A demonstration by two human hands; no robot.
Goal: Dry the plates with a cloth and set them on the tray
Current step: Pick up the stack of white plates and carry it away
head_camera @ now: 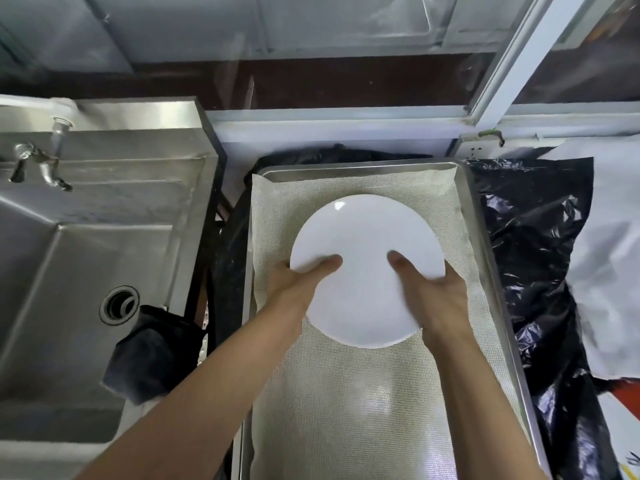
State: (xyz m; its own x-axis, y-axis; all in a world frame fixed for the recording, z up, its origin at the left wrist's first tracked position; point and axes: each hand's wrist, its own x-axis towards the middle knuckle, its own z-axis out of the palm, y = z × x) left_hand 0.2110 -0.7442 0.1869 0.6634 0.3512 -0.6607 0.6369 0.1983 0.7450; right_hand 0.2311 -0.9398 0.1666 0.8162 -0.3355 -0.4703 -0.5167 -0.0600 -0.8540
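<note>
Two bare hands hold a round white plate (367,268) over a metal tray (474,216) lined with pale mesh matting (346,403), the plate sitting at the centre of the view above the tray's far half; whether it touches the matting cannot be told. The left hand (298,282) grips the plate's rim at about 8 o'clock, thumb lying flat on the upper face and the other fingers hidden beneath. The right hand (433,292) grips the rim at about 4 o'clock in the same way, thumb on top, remaining fingers out of sight under the plate, so how they are spread cannot be told. At 9 o'clock from the tray stands a stainless steel sink (86,271) with a tap (41,161) at its far left and a round drain (119,304) in the basin; a dark cloth (152,355) is draped over the sink's near right edge, just beside the left forearm. At 3 o'clock, crumpled black plastic sheeting (530,244) lies against the tray's side, with white sheeting (609,271) beyond it.
</note>
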